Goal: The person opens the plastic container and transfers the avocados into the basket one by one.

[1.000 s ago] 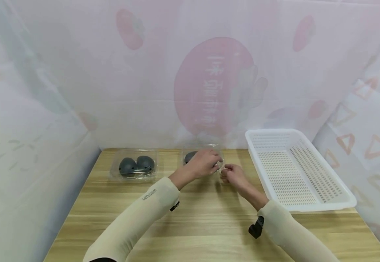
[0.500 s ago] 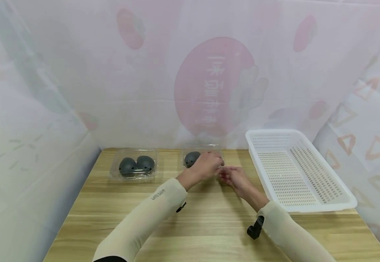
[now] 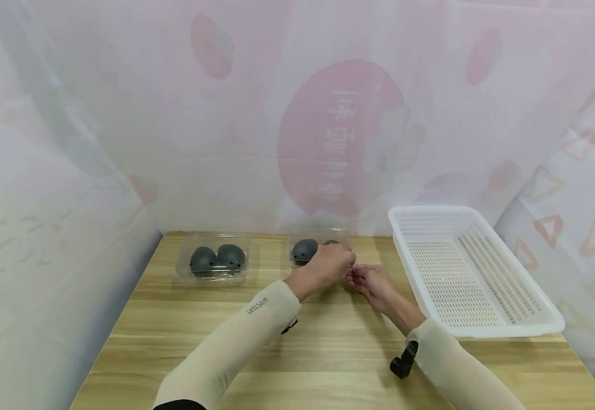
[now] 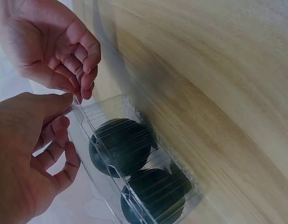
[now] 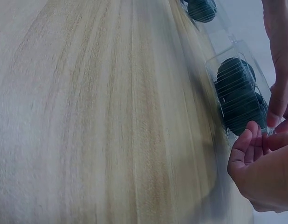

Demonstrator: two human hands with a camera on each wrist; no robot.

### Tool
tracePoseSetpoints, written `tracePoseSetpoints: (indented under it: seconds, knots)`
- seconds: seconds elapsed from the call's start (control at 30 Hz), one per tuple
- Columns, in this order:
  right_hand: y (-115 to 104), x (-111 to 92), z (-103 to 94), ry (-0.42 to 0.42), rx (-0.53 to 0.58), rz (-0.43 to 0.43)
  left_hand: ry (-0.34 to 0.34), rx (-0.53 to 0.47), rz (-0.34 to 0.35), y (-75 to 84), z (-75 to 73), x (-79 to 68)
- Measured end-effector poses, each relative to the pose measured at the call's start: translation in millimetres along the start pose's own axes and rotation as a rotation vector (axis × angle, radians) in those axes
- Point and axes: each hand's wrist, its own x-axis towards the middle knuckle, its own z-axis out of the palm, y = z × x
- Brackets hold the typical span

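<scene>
A clear plastic clamshell box holding dark green, rounded items sits at the back middle of the table. My left hand reaches over its right end, and the thumb and forefinger pinch the lid edge at one corner. Right beside it, my right hand pinches the same corner between thumb and fingertips; its other fingers curl loosely in the right wrist view. Both hands' fingertips meet there and partly hide the corner. The lid lies over the items.
A second clear box with similar dark items stands at the back left. A white perforated basket occupies the right side. A printed curtain rises behind the wooden table.
My left hand has shifted slightly right and toward me, uncovering more of the dark items. The right hand's fingers have spread a little while staying at the box corner.
</scene>
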Motion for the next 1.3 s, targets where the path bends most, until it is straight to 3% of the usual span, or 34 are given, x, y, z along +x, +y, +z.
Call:
tracePoseSetpoints:
  seconds: [0.33,0.87,1.3]
  knots:
    - [-1,-2,0.2,0.017,-0.004,0.018,0.019,0.105,0.036,5.4,0.1,0.0]
    - [8,2,-2.8,0.004,0.146,0.022,0.009,0.038,-0.016,8.8,2.1,4.1]
    - [7,3,-0.8,-0.020,0.089,-0.021,0.022,0.042,-0.037,9.7,3.2,5.1]
